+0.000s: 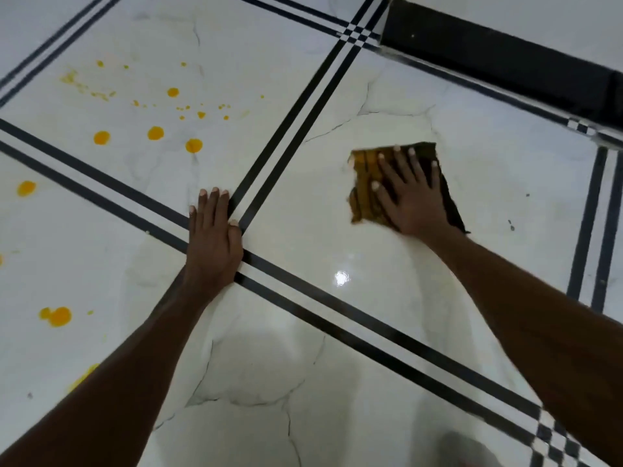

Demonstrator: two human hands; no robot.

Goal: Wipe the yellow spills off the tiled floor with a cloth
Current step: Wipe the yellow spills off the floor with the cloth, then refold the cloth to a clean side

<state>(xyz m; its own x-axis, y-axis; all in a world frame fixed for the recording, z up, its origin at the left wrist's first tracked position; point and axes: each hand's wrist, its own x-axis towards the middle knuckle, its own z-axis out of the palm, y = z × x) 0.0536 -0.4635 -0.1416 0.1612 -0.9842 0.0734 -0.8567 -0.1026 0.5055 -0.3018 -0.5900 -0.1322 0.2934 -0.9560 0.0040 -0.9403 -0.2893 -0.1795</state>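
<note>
A brown-and-yellow striped cloth lies flat on the white tiled floor right of centre. My right hand presses down on the cloth with fingers spread. My left hand rests flat on the floor, palm down, over the black double border lines. Yellow spills dot the tile at upper left as several round drops and small splatters. More yellow drops lie on the left tile, and a smear shows beside my left forearm. The tile under the cloth looks free of yellow.
Black double lines cross the floor and meet near my left hand. A dark skirting strip runs along the wall base at upper right. A bright light reflection sits between my arms.
</note>
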